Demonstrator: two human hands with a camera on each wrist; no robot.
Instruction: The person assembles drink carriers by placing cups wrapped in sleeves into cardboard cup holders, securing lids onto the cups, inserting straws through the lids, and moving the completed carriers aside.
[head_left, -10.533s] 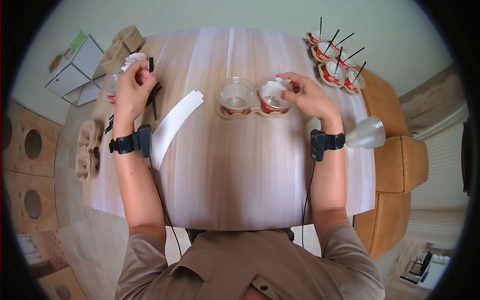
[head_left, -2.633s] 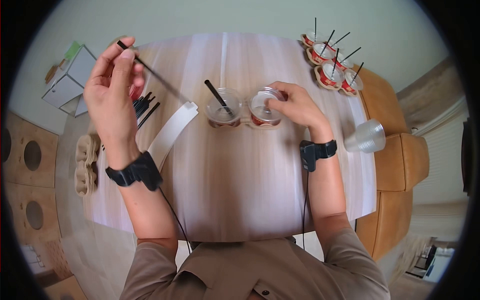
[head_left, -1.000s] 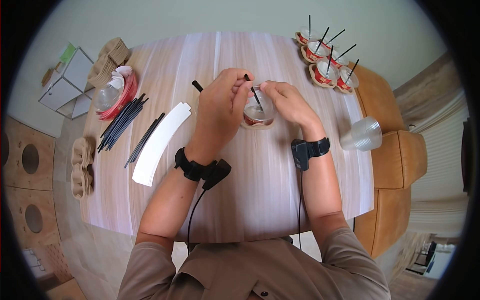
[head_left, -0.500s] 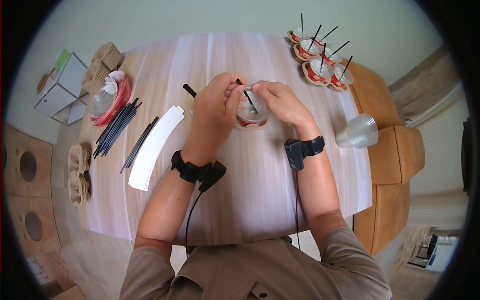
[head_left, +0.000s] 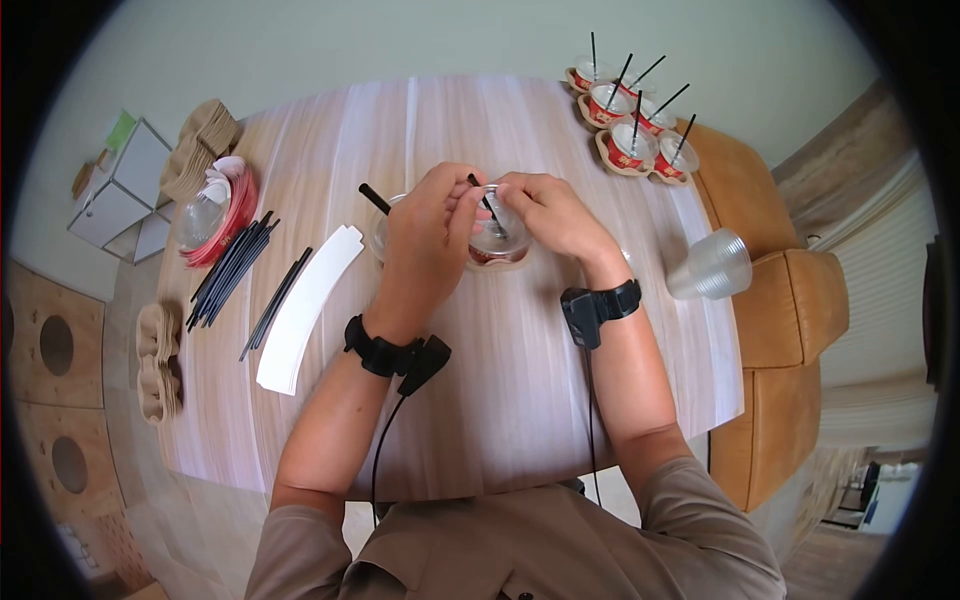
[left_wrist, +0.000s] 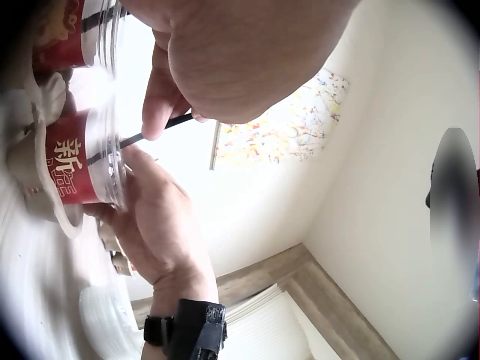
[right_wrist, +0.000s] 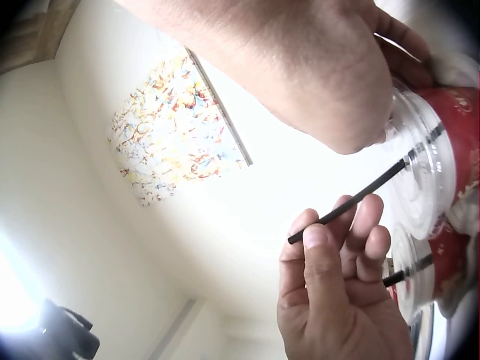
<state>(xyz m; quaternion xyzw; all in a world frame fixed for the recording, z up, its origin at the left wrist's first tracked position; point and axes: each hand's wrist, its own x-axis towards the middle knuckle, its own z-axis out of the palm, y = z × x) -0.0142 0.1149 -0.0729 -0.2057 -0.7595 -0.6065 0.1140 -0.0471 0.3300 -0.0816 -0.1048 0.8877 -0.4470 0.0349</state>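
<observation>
From the head view, the straw (head_left: pixel 488 207) in the cup (head_left: pixel 509 243) is pinched by the left hand (head_left: pixel 428 240), the cup gripped by the right hand (head_left: pixel 553 213); from the left wrist, the carrier (left_wrist: pixel 28 169) beneath is best steadied; from the right wrist, the straw's slant is best followed.

Mid-tabletop (head_left: pixel 520 430): two red-banded cups (head_left: pixel 513 241), two black straws (head_left: pixel 376 199) in them. Far right: six similar cups (head_left: pixel 624 154), six upright straws (head_left: pixel 637 112). Left: two carrier stacks (head_left: pixel 155 347), two loose straw bunches (head_left: pixel 232 275), one white strip pile (head_left: pixel 308 312). Right: one clear cup stack (head_left: pixel 722 265).
</observation>
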